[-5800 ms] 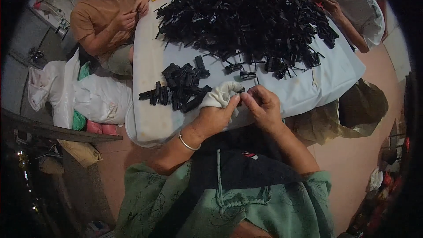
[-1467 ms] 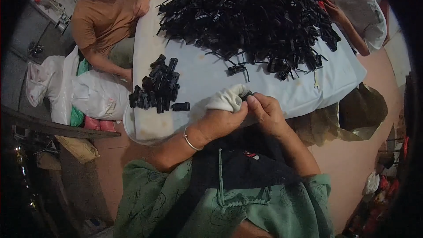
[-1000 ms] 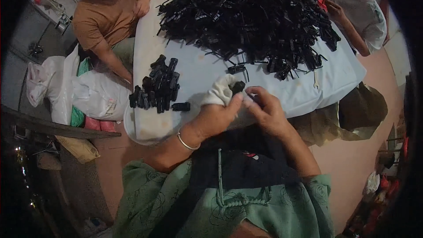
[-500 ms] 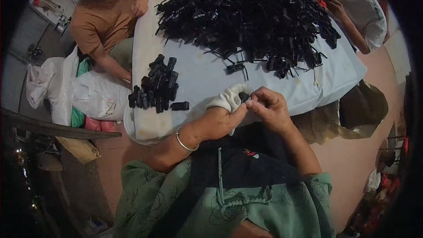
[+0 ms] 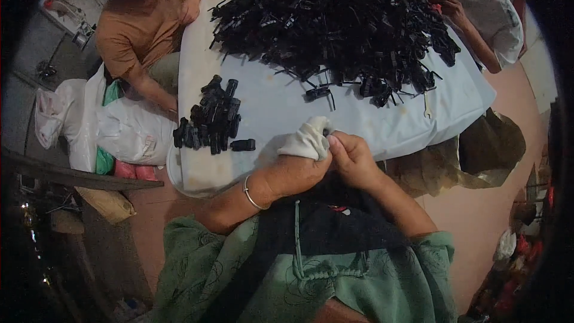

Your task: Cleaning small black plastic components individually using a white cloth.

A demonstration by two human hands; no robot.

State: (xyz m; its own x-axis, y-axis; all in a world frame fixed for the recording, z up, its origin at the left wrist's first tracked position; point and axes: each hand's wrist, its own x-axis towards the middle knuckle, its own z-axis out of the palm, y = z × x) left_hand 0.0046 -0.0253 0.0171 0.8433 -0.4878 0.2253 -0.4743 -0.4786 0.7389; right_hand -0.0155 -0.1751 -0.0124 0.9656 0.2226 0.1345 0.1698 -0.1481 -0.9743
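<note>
My left hand [image 5: 296,171], with an off-white cloth or glove [image 5: 304,140] wrapped about its fingers, is closed around a small black plastic part [image 5: 326,132]. Only a dark bit of that part shows. Pressed against it from the right is my right hand [image 5: 357,159], its thumb and fingers pinched together at the part. Both hands meet over the table's near edge. Left of them lies a single black plastic piece [image 5: 243,145] beside a small pile of similar black pieces [image 5: 210,116]. Beyond my hands, one black piece with thin prongs [image 5: 318,93] lies apart from the large heap.
A large heap of black plastic parts [image 5: 335,24] covers the far side of the white-covered table [image 5: 263,93]. A small wrench [image 5: 427,106] lies at its right. One person [image 5: 143,30] sits at the left, another [image 5: 487,18] at the far right. White bags [image 5: 134,128] stand left.
My right hand has turned and its fingers have curled in closer to the left hand. The cloth-wrapped fingers have tipped slightly, and the black part is now more hidden.
</note>
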